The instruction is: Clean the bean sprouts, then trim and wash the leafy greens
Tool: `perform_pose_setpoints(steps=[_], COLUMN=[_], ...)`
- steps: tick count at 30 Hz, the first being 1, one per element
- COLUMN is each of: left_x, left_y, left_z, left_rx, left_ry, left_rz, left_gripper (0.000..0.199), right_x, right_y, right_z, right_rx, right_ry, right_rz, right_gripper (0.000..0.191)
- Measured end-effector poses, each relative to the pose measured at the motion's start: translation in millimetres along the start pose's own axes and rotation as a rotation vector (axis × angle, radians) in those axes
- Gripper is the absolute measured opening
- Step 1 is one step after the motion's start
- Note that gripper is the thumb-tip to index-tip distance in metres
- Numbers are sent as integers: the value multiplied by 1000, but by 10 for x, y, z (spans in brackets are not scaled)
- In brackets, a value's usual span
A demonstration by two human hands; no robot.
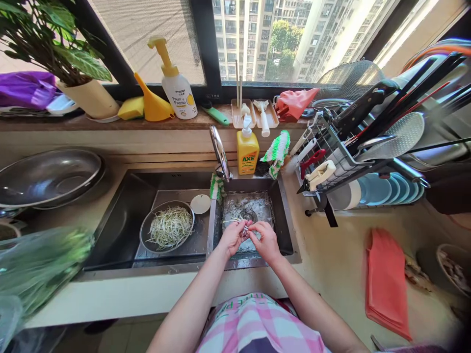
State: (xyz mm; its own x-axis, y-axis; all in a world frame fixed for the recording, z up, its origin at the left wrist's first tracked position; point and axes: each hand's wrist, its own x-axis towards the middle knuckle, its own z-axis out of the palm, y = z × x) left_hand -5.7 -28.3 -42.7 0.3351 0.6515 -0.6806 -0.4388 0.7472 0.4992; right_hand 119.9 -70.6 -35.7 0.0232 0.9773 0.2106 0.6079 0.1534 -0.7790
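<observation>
Over the right sink basin (286, 220), my left hand (233, 237) is closed on a few pale bean sprouts (241, 221). Beside it, my right hand (264, 239) has its fingertips pinched together on the same sprouts, close to my left fingertips. Below both hands, thin bits lie in the wet bottom of the basin around the drain. In the left basin (121, 215), a round metal strainer bowl (143, 234) holds a heap of bean sprouts (171, 227). A small white round dish (200, 204) sits beside that bowl.
The faucet (220, 154) and a yellow soap bottle (248, 154) stand behind the basins. A dish rack (342, 162) with knives and plates is on the right, near folded red gloves (386, 284). At left are a large pan (51, 179) and bagged greens (47, 264).
</observation>
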Motion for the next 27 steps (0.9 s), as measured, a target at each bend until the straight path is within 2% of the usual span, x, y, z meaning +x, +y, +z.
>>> perform_pose_setpoints(steps=[4, 8, 11, 13, 15, 18, 20, 22, 24, 25, 27], left_x=[0, -5, -14, -19, -22, -21, -17, -14, -13, -14, -15], left_y=[-60, -88, -71, -54, -40, -35, -42, -51, -59, -62, -69], left_z=[75, 108, 94, 73, 53, 44, 56, 77, 99, 108, 119], left_rx=[-24, -60, -61, -88, -152, -254, -295, -314, -325, -326, -316], left_ry=[28, 89, 114, 92, 24, -92, -130, -145, -149, -146, -129], left_rz=[18, 38, 27, 16, 6, -5, 0, 6, -5, -15, -28], left_gripper=[20, 16, 12, 9, 6, 6, 8, 8, 9, 10, 10], right_x=[16, 41, 29, 10, -1, 9, 26, 34, 30, 26, 21], right_y=[11, 26, 27, 37, 66, 139, 185, 212, 216, 210, 190], right_z=[-26, -3, 4, -4, -17, -40, -60, -86, -114, -127, -150], right_rx=[-176, -260, -233, -140, 15, 355, 640, 907, 1068, 1090, 1026], right_ry=[-29, -49, -42, -7, 75, 154, 45, -144, -278, -297, -264], right_rz=[-81, -164, -187, -152, -26, 333, 595, 788, 879, 869, 758], right_gripper=[10, 11, 11, 10, 8, 7, 13, 20, 24, 24, 24])
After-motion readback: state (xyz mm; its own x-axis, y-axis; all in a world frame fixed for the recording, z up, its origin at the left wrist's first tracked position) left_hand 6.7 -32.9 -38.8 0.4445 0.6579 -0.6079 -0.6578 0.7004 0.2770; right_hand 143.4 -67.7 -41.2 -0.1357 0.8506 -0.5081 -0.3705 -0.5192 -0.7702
